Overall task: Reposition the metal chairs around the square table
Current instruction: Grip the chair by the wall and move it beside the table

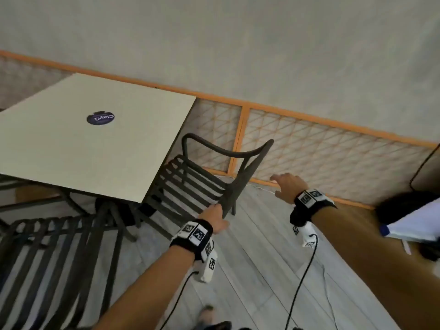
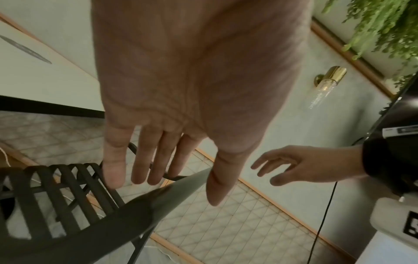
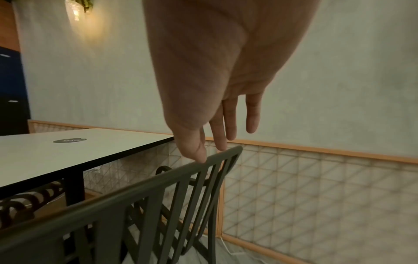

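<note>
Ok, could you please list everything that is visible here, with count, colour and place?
square table: one, cream top, left, by the wall
round sticker: one, dark blue, on the tabletop
metal chair: one, dark, at the table's right edge
second chair: one, dark, lower left
lattice panel: pale, orange frame, along the wall's foot
wall lamp: one, gold, lit, on the wall
plant: green, near the lamp
cables: two, black, hanging from the wrists
left hand: fingers straight, at the metal chair's top rail
right hand: fingers relaxed, beside the chair back
</note>
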The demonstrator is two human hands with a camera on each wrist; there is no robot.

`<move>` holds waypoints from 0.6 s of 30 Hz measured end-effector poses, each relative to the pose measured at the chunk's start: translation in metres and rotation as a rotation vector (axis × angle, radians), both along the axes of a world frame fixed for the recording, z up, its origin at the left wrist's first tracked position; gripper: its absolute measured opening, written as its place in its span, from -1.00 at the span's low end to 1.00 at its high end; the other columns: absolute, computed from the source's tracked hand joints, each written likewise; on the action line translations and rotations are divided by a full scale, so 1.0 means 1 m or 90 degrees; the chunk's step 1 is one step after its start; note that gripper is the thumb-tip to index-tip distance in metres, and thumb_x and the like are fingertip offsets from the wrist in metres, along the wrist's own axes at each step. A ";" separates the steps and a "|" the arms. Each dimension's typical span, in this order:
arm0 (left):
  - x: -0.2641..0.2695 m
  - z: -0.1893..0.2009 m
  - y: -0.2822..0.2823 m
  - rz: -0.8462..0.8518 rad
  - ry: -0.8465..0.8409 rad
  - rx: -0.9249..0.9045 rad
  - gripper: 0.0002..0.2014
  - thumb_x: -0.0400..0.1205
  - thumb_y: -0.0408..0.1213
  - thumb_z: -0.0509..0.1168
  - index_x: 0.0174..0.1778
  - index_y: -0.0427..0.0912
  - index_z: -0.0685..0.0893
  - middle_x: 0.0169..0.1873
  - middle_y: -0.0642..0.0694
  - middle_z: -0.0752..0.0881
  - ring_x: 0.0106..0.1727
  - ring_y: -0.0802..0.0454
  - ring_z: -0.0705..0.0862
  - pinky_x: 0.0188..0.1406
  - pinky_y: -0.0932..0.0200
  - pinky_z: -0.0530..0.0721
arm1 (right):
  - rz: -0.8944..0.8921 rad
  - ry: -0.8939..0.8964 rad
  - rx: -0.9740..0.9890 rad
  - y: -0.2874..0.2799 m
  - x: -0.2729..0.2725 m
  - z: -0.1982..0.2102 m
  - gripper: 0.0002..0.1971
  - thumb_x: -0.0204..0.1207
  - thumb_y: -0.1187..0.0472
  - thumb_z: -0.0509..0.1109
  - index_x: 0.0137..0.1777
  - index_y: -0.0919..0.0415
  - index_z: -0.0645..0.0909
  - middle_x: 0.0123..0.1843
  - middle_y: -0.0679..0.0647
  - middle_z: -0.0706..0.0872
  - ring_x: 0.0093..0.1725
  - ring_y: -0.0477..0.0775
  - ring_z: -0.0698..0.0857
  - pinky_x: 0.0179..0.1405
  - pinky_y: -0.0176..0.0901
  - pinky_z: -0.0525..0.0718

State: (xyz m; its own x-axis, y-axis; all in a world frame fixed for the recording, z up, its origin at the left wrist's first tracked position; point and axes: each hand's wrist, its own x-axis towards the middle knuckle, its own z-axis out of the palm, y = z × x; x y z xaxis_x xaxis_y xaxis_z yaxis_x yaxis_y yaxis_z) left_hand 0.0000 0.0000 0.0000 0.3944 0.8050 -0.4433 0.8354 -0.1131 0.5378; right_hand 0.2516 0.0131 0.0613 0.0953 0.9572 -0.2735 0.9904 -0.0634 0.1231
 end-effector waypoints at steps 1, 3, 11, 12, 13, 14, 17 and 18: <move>0.011 0.000 0.014 0.000 0.011 -0.019 -0.47 0.58 -0.12 0.32 0.40 -0.34 0.44 0.34 -0.30 0.55 0.33 -0.24 0.57 0.34 -0.09 0.58 | 0.017 0.004 0.010 0.018 0.005 0.000 -0.49 0.52 0.18 0.33 0.48 0.05 0.37 0.42 0.17 0.58 0.39 0.23 0.53 0.29 0.12 0.51; 0.028 0.001 0.033 0.008 0.018 -0.036 -0.48 0.57 -0.11 0.32 0.37 -0.34 0.45 0.30 -0.30 0.59 0.29 -0.24 0.60 0.31 -0.08 0.60 | 0.035 0.025 0.034 0.050 0.016 -0.001 -0.48 0.51 0.25 0.32 0.49 0.06 0.37 0.43 0.17 0.59 0.39 0.23 0.56 0.27 0.12 0.54; 0.068 -0.030 0.061 0.067 0.044 -0.095 -0.34 0.63 -0.17 0.25 0.58 -0.35 0.18 0.47 -0.36 0.45 0.44 -0.28 0.50 0.44 -0.04 0.49 | 0.136 0.016 -0.001 0.155 0.066 -0.041 -0.40 0.45 0.34 0.33 0.51 0.11 0.33 0.52 0.21 0.47 0.42 0.29 0.52 0.30 0.19 0.57; 0.072 -0.035 0.060 0.091 0.042 -0.097 -0.37 0.63 -0.22 0.24 0.58 -0.32 0.17 0.44 -0.37 0.48 0.40 -0.29 0.53 0.40 -0.05 0.51 | 0.160 0.005 -0.006 0.170 0.073 -0.048 -0.39 0.46 0.34 0.33 0.52 0.11 0.32 0.55 0.20 0.44 0.45 0.28 0.49 0.34 0.20 0.54; 0.075 -0.038 0.059 0.117 0.030 -0.103 -0.39 0.63 -0.27 0.22 0.59 -0.26 0.17 0.40 -0.37 0.52 0.35 -0.30 0.57 0.35 -0.05 0.54 | 0.184 -0.004 -0.014 0.184 0.080 -0.057 -0.39 0.46 0.32 0.33 0.53 0.09 0.33 0.56 0.18 0.42 0.49 0.26 0.45 0.37 0.20 0.50; 0.077 -0.041 0.060 0.142 0.017 -0.104 -0.39 0.62 -0.33 0.20 0.60 -0.18 0.17 0.35 -0.37 0.56 0.29 -0.30 0.61 0.28 -0.05 0.58 | 0.205 -0.018 -0.017 0.197 0.087 -0.064 -0.41 0.47 0.29 0.34 0.52 0.08 0.35 0.56 0.15 0.42 0.52 0.24 0.41 0.40 0.21 0.47; 0.082 -0.043 0.063 0.222 -0.023 -0.118 -0.35 0.54 -0.44 0.16 0.58 0.01 0.28 0.17 -0.30 0.68 0.09 -0.23 0.68 0.12 -0.04 0.70 | 0.284 -0.070 -0.030 0.230 0.106 -0.086 -0.49 0.46 0.04 0.40 0.42 -0.03 0.44 0.50 0.11 0.49 0.55 0.24 0.34 0.47 0.30 0.39; 0.083 -0.041 0.065 0.234 -0.027 -0.128 -0.34 0.52 -0.47 0.16 0.57 0.03 0.32 0.13 -0.28 0.70 0.03 -0.19 0.68 0.07 -0.04 0.71 | 0.297 -0.070 -0.030 0.236 0.110 -0.091 -0.54 0.46 -0.02 0.40 0.37 -0.07 0.48 0.46 0.10 0.53 0.54 0.26 0.35 0.48 0.35 0.35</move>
State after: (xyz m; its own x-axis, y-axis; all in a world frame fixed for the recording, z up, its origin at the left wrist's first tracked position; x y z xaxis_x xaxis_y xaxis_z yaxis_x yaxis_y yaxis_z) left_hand 0.0825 0.0648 -0.0408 0.1179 0.7945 -0.5957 0.7773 0.2995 0.5533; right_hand 0.3618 0.2492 -0.0300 -0.3109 0.8912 -0.3302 0.8925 0.3932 0.2210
